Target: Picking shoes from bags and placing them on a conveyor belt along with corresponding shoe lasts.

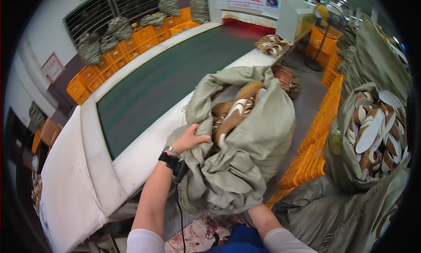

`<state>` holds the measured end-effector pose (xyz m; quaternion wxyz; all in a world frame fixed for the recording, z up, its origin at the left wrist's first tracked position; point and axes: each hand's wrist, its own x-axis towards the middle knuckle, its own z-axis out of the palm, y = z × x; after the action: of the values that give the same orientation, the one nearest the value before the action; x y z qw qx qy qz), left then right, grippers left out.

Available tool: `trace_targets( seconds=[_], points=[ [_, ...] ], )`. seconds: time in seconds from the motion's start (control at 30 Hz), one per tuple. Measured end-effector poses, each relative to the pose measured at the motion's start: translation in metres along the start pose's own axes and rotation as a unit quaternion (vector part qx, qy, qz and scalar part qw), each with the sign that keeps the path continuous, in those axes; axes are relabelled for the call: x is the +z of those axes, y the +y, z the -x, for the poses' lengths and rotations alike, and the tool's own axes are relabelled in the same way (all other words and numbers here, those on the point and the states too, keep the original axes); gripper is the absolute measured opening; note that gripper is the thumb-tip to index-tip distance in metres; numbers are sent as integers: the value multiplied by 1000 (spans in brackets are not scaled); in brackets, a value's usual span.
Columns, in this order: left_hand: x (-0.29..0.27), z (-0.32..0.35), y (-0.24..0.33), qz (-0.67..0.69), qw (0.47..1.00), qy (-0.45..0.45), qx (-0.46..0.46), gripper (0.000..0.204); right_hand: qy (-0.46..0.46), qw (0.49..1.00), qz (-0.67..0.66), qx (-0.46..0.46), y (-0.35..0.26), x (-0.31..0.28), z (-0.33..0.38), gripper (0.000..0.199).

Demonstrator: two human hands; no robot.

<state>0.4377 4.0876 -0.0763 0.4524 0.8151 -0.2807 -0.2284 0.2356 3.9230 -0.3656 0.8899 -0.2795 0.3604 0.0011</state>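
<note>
A grey-green woven sack (274, 125) stands in front of me, tilted toward the conveyor's edge, its mouth open. Inside it lie brown sneakers (234, 119) with white side stripes and laces. My left hand (190, 140) is closed on the folded rim at the sack's left side, thumb pointing at the shoes. A wristband and a dark strapped device with a cable sit on that wrist. My right forearm reaches under the near side of the sack, whose folds hide the right hand and its fingers.
A conveyor with a dark green belt (162, 84) and white edge runs along the left. More brown shoes (272, 45) lie on its far edge. At right stand orange crates (302, 165) and another sack (344, 165) full of shoes. A person (322, 12) is far back.
</note>
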Motion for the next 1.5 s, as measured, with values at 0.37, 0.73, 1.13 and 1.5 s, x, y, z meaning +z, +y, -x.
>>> trace_targets(
  seconds=[0.37, 0.73, 1.13, 1.5],
  points=[
    [-58, 136, -4, -31, 997, 29, -63, 49, 27, 998, 64, 0, -18, -152, 74, 39],
    [79, 214, -16, -413, 856, 120, 287, 53, -111, 328, 651, -675, -149, 195, 277, 21],
    [-61, 301, -156, -523, 805, 233, -153, 67, -58, 361, 823, -435, -158, 124, 220, 16],
    [125, 710, -175, -204, 945, 42, -252, 48, -324, 446, 767, -328, 148, 184, 396, 20]
  ],
)
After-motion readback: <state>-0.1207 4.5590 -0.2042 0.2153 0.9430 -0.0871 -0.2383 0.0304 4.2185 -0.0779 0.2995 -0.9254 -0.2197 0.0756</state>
